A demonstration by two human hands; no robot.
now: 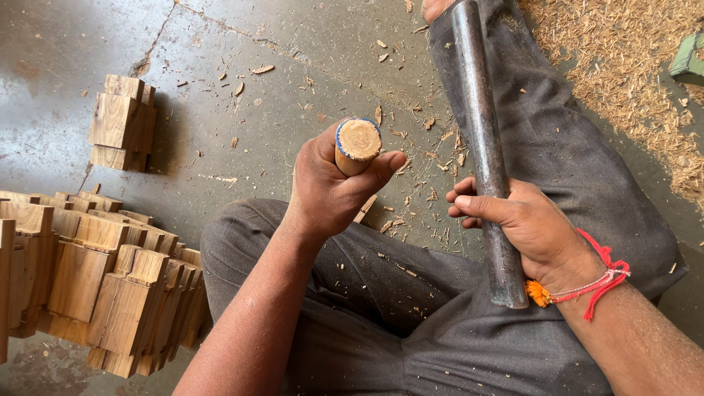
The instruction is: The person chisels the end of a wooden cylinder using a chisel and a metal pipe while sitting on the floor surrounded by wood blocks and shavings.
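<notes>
My left hand (326, 191) is closed around a round wooden handle (357, 144) with a blue ring at its top end; the handle stands upright and what is below my fist is hidden. My right hand (524, 227) grips a long dark metal rod (480, 139) that lies along my right leg, its lower end near my wrist. A red thread band (605, 275) circles that wrist. I sit cross-legged in grey trousers (411, 315) on a concrete floor.
A stack of notched wooden blocks (103, 286) lies at the lower left. A smaller pile of blocks (123, 123) sits further up on the left. Wood chips scatter the floor, and a thick bed of shavings (631, 66) covers the upper right, beside a green object (689, 59).
</notes>
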